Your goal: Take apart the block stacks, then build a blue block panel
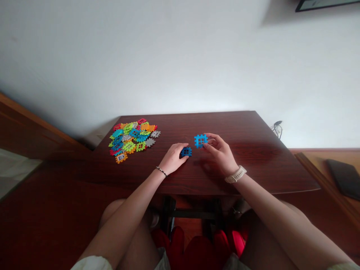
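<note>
While the left hand (173, 156) grips a dark blue windowed piece (186, 152) at the table (174, 127), the right hand (222, 153) pinches a lighter blue piece (201, 141), apart from it and slightly beyond. Each hand hides one edge of its piece; table contact hard to judge. Jumbled pile (134, 133) at left, lower layers buried. Framed object (326, 4) cut off, top right.

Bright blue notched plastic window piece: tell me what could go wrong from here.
Pinched at one edge by the right hand, the bright blue notched plastic window piece might slip onto the brown wood-grained table. It could also knock the darker blue notched plastic piece in the left hand.
</note>
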Tool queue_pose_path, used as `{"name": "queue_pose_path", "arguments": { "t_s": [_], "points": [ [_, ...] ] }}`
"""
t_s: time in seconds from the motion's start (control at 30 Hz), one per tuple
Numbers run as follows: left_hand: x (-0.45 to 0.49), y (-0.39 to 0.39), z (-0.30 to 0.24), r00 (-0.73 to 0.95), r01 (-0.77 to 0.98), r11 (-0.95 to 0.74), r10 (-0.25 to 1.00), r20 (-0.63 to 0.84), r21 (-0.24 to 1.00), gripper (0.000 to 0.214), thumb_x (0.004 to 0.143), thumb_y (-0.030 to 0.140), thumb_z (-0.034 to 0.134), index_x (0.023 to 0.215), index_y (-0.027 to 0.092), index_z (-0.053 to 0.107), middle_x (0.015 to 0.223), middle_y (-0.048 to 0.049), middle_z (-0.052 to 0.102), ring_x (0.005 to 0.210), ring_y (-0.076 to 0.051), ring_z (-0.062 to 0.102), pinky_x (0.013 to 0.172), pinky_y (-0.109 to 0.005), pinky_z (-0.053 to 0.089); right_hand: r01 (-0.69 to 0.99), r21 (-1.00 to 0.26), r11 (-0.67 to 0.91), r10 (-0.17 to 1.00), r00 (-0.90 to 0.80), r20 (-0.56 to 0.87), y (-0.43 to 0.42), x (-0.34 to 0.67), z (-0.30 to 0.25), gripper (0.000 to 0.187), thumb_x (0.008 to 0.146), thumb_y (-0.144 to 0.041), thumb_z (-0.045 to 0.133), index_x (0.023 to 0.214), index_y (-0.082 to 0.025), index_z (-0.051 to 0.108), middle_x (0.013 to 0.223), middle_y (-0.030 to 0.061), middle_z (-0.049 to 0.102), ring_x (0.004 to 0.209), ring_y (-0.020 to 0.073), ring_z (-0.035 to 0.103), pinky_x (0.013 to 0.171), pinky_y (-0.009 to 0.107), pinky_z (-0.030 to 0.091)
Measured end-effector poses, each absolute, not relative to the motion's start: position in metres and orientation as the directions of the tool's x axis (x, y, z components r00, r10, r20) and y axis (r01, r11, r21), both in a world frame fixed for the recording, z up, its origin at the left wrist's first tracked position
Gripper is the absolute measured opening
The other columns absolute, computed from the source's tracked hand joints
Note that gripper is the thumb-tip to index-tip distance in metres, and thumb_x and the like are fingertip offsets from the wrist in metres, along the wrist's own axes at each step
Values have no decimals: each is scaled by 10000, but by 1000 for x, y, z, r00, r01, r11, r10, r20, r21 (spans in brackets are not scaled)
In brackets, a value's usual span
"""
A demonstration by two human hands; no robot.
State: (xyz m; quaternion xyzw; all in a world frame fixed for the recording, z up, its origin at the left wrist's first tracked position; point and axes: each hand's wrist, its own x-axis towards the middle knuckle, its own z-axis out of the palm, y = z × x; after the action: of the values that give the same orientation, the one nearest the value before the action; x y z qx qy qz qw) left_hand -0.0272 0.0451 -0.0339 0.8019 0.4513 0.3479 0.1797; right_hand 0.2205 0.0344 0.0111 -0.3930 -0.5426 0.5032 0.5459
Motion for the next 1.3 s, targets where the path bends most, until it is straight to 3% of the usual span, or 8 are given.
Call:
{"name": "queue_pose_path", "arguments": {
  "t_s": [0.17, 0.37, 0.57, 0.67, 0.83, 1.07, 1.3],
  "points": [
    [-22, 46, -27, 330, 576, -525, 851, 409, 627, 591, 882, 110, 814, 1429, 271, 657, 1357, -102, 698, 1250, -292, 692, 1132, -495, 568, -115, -985, 130, 986, -90, 140, 38, 228, 3, 402, 836, -524, 886, 1104, -262, 739, 1105, 64, 796, 1013, 262, 755, 975, 455, 629],
    [-12, 45, -21, 222, 360, -514, 858, 463, 779, 569, 906, 181, 787, 1450, 288, 656, 1421, -116, 641, 1236, -262, 695, 868, -332, 667, -159, -987, 33, 993, -110, 51, 38, 231, -3, 415, 797, -522, 906, 1077, -257, 753, 1099, 57, 795, 970, 246, 758, 969, 449, 626],
    [-5, 48, -26, 59, 7, -252, 966, 251, 968, 738, 811, 238, 877, 1490, 284, 591, 1433, -119, 652, 1084, -232, 758, 1014, -444, 641, -183, -983, 8, 992, -123, 31, 37, 224, -8, 394, 803, -500, 894, 1065, -254, 734, 1111, 51, 789, 1000, 234, 751, 958, 407, 624],
    [-1, 46, -26, 27, -79, -161, 986, 164, 984, 728, 785, 268, 909, 1451, 256, 615, 1402, -116, 695, 1173, -263, 740, 1107, -484, 591, -202, -979, -13, 992, -122, 12, 36, 221, -11, 420, 796, -499, 899, 1082, -254, 714, 1100, 42, 786, 970, 224, 759, 919, 388, 633],
    [2, 39, -25, 98, -74, -111, 988, 118, 991, 569, 811, 266, 874, 1347, 210, 693, 1337, -113, 756, 1241, -285, 719, 1164, -492, 540, -225, -974, -14, 992, -123, 15, 35, 219, -14, 461, 812, -504, 891, 1133, -254, 674, 1053, 23, 785, 886, 199, 776, 864, 363, 643],
    [5, 34, -27, 87, 5, -149, 985, 148, 989, 576, 860, 230, 792, 1423, 238, 669, 1288, -97, 769, 1150, -257, 745, 1066, -435, 587, -166, -986, 3, 992, -124, 24, 36, 219, -21, 474, 818, -547, 884, 1127, -251, 679, 1094, 40, 782, 890, 205, 775, 897, 393, 663],
    [7, 34, -29, 50, -42, -119, 991, 121, 992, 607, 857, 233, 805, 1439, 203, 634, 1194, -100, 810, 1144, -267, 763, 1088, -455, 578, -154, -988, 32, 993, -109, 50, 37, 217, -25, 504, 816, -581, 882, 1151, -260, 687, 1116, 47, 785, 923, 221, 775, 925, 417, 665]
  ]
}}
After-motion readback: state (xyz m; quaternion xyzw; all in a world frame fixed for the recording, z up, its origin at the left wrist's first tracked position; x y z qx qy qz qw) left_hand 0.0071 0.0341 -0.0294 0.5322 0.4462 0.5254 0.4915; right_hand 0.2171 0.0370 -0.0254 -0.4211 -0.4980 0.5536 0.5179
